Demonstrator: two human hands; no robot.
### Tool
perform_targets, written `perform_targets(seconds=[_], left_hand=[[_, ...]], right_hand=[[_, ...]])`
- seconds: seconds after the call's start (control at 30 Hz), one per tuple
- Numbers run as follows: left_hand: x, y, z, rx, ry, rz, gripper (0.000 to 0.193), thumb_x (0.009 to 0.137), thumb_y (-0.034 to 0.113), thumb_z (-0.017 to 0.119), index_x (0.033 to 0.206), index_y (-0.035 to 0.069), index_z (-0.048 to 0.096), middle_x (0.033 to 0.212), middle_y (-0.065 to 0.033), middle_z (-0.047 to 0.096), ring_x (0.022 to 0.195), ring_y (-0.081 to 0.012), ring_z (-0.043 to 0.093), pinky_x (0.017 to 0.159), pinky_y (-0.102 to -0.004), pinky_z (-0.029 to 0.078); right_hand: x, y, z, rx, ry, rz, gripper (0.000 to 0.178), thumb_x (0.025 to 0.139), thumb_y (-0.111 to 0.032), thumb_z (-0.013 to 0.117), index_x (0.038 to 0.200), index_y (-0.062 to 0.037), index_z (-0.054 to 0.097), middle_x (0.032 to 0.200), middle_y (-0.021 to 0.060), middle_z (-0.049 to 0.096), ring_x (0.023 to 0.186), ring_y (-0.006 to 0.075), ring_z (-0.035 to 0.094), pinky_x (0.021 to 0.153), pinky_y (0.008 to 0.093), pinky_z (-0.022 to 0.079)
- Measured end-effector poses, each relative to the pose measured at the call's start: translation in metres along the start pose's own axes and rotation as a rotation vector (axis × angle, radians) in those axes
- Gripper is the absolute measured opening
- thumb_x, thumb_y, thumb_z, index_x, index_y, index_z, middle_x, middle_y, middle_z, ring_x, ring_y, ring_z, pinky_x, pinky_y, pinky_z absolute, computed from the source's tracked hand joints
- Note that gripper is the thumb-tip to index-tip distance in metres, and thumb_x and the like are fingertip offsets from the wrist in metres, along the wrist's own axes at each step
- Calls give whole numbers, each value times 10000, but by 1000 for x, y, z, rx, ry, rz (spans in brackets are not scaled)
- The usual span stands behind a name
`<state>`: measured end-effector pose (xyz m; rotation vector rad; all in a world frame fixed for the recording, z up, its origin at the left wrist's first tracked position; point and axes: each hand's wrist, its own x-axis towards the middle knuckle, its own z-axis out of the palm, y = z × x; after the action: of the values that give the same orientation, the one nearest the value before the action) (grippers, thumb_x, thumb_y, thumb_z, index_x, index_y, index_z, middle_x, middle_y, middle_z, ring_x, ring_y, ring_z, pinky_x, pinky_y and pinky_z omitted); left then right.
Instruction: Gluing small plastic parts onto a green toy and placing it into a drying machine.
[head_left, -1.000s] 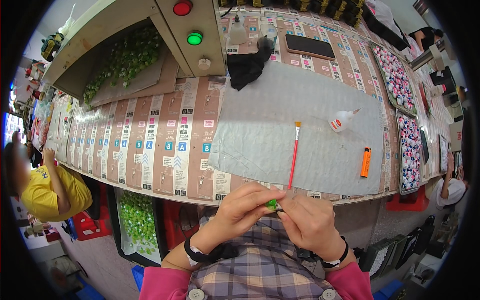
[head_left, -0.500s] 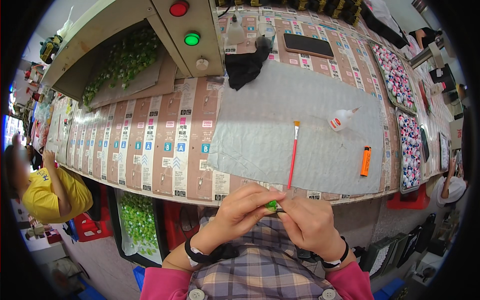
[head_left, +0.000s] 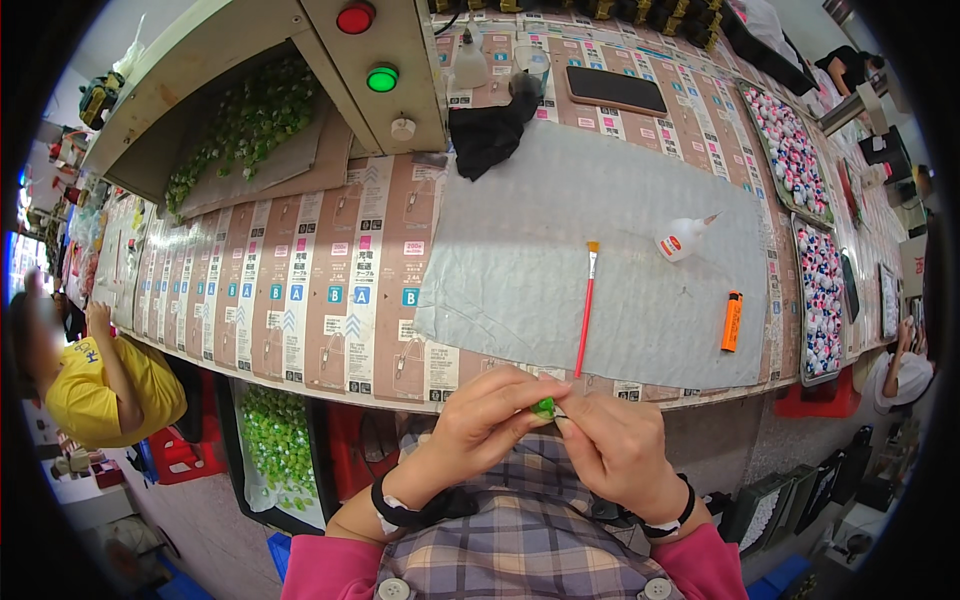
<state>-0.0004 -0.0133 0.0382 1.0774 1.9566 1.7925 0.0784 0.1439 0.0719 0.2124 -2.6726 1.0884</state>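
A small green piece is pinched between the fingertips of my left hand, just off the table's near edge. My right hand is closed right beside it, its fingertips meeting the piece; a thin dark sliver shows there, too small to name. Beyond my hands, a red-handled brush lies on a grey cloth. On the cloth's right part are a white glue bottle, tipped on its side, and an orange lighter.
At left stands a machine housing with red and green buttons and green pieces inside. A black cloth and a phone lie at the back. Trays of coloured pieces line the right. Below left is a bin of green pieces. A person in yellow sits left.
The green piece has turned slightly between my fingertips, and the dark sliver beside it shows less. Both hands stay in nearly the same place.
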Motion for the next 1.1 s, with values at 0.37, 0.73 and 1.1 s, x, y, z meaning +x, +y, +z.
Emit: perform_targets(seconds=[0.37,0.73,1.1], left_hand=[[-1,-1,1,-2,8,-14,297,750,31,646,1045,24,615,881,-107,614,780,-206,597,693,-279,465],[-2,-3,1,-86,-28,-14,354,772,-8,601,1122,46,593,898,-103,603,785,-208,581,687,-289,464],[0,-2,1,-83,-41,2,361,769,-18,596,1124,41,588,856,-99,602,773,-218,572,681,-298,454]], right_hand=[[0,0,0,54,-16,29,303,789,-82,586,1079,4,582,574,56,474,456,184,500,407,310,370],[-1,2,-2,-52,-28,-44,301,760,-90,610,1048,-6,593,603,47,495,485,175,517,429,295,395],[-1,4,-3,-42,-23,-64,280,744,-93,623,1010,-10,594,599,44,485,476,172,509,421,292,385]])
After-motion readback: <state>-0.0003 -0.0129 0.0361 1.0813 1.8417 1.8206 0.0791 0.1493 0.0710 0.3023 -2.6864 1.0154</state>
